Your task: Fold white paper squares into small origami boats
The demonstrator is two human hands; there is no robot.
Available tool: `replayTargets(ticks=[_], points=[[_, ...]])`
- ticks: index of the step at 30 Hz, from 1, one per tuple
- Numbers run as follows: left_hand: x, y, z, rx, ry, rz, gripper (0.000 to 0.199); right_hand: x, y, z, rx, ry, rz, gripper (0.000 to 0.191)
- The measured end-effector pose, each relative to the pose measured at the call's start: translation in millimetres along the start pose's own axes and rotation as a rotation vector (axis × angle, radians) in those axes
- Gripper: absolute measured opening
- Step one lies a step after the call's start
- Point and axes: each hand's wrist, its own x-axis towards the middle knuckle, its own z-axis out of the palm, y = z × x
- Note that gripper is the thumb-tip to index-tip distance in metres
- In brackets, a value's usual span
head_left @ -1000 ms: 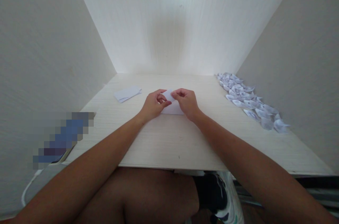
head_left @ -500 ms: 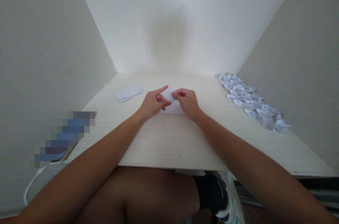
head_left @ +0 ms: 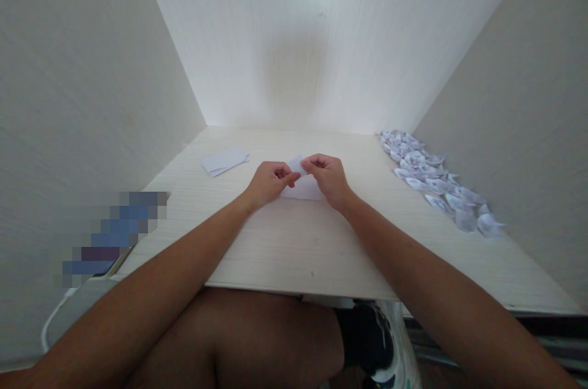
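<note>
Between the left hand [head_left: 272, 184] and the right hand [head_left: 328, 177], just above the worktop [head_left: 294, 242], is a small white paper [head_left: 296, 165], tilted. Both hands are clamped on it, close together but not touching: the left thumb and curled fingers pinch its near left edge, the right thumb and forefinger its right side. Directly under the hands lies a white sheet [head_left: 301, 191], its near edge showing between the wrists; whether the two papers are joined I cannot tell. To the left of the left hand, a little apart, is a stack of white slips [head_left: 225, 161], plain on top. Well to the right of the right hand, folded white pieces [head_left: 427, 179] lie in a long heap beside the right wall [head_left: 519, 107]; some carry faint bluish marks, too small to read. Nearer than the left hand and far to its left, an item [head_left: 117, 233] is blurred into blue and grey blocks, so any label is hidden. Below the right hand, past the worktop's edge, a black sock [head_left: 365, 334] and a pale shoe [head_left: 399, 346] show, the shoe's markings unreadable.
</note>
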Motion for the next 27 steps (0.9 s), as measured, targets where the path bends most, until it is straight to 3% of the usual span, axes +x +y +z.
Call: replayTargets(ticks=[12, 27], points=[[-0.2, 0.9, 1.9, -0.113, -0.036, 0.037, 0.054, -0.1, -7.1, -1.4, 0.057, -0.058, 0.06, 0.022], [-1.7, -4.7, -0.9, -0.222, -0.006, 0.041, 0.049, -1.3, -7.7, -1.1, 0.136, -0.122, 0.17, 0.026]])
